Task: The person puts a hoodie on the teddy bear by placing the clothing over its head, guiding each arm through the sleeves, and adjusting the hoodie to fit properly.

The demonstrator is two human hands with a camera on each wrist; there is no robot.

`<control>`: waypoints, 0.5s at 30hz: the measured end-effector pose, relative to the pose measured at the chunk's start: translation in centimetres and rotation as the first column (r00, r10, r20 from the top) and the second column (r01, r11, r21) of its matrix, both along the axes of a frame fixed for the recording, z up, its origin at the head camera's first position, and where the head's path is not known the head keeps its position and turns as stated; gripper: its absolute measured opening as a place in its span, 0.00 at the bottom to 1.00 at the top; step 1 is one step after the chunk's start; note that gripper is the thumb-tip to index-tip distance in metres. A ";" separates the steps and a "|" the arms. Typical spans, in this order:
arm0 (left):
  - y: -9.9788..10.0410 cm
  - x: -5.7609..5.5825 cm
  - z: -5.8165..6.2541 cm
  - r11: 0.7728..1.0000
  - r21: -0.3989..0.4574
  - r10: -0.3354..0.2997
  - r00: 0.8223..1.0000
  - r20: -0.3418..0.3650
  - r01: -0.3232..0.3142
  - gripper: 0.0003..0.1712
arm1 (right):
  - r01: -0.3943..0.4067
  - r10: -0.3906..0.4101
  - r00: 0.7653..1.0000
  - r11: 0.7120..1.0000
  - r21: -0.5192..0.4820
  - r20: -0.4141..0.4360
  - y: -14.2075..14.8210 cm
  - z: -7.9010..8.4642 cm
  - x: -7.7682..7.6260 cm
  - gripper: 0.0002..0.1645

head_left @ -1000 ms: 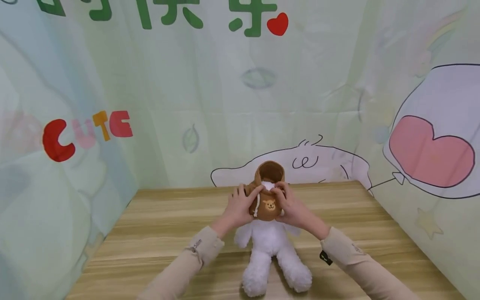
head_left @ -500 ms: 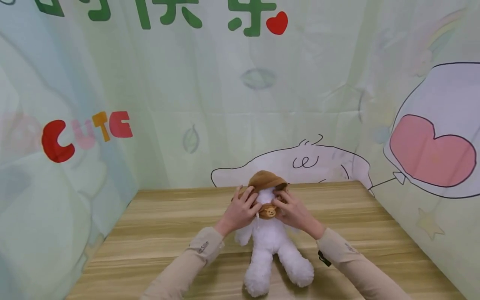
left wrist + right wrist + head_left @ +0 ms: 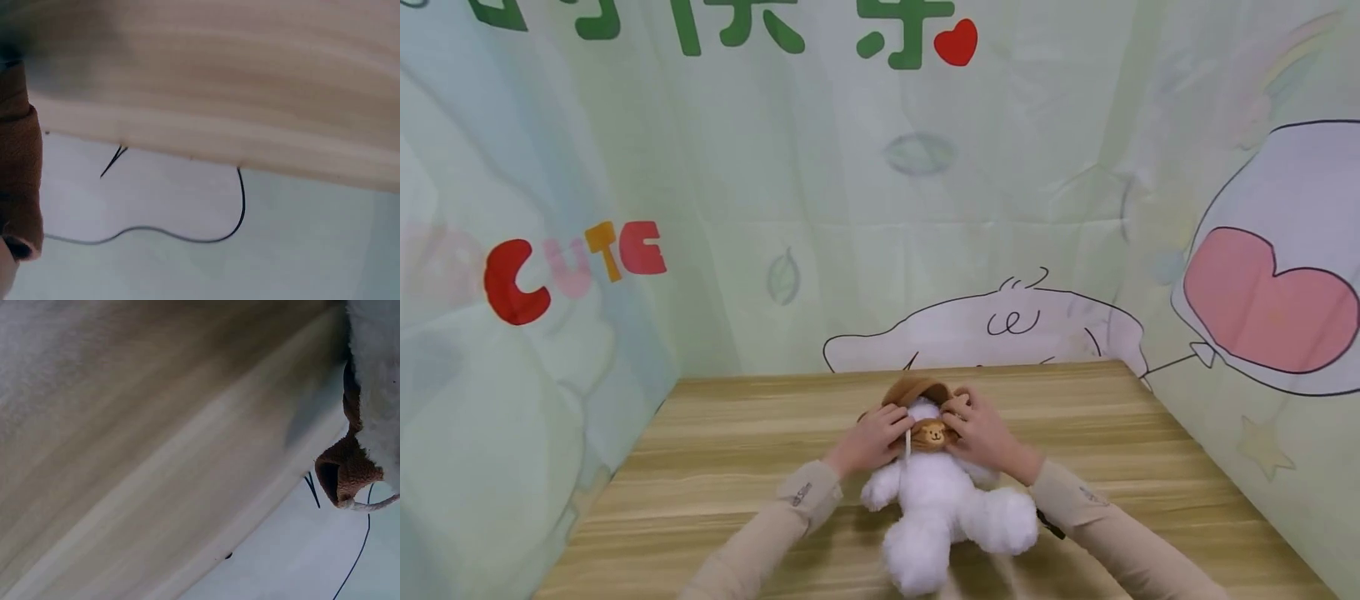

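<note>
A white plush toy (image 3: 932,492) lies on its back on the table, legs toward me. Around its head is a brown hoodie (image 3: 913,389), its bear-face patch (image 3: 932,433) facing up and a white drawstring (image 3: 907,442) hanging on the left. My left hand (image 3: 871,439) grips the cloth at the left side of the head. On the other side my right hand (image 3: 987,433) pinches the hoodie near the patch. Part of the brown hoodie (image 3: 20,169) shows at the left wrist view's edge. In the right wrist view, white plush (image 3: 380,387) appears beside folded brown cloth. Some fingertips are hidden.
The wood-grain table (image 3: 737,475) extends around the toy. Behind it hangs a pale green printed curtain (image 3: 842,183) with letters and cartoon drawings, meeting the table's back edge. Similar printed cloth encloses both sides.
The hoodie's hood has tipped over the toy's head and come lower, toward me. Both hands have moved down with it. The toy's legs have shifted, the right one swinging outward and up.
</note>
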State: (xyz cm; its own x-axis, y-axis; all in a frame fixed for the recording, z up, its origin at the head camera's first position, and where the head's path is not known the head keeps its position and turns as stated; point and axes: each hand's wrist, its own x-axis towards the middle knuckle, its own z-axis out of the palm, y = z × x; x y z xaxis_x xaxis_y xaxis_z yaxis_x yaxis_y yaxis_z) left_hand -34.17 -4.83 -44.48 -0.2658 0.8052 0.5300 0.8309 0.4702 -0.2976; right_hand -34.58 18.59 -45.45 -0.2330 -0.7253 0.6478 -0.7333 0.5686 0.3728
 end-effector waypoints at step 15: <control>-1.6 2.0 -1.1 0.999 -0.037 0.017 0.938 0.345 -0.005 0.14 | -0.246 0.237 0.967 0.963 0.107 0.092 0.6 -2.0 0.1 0.16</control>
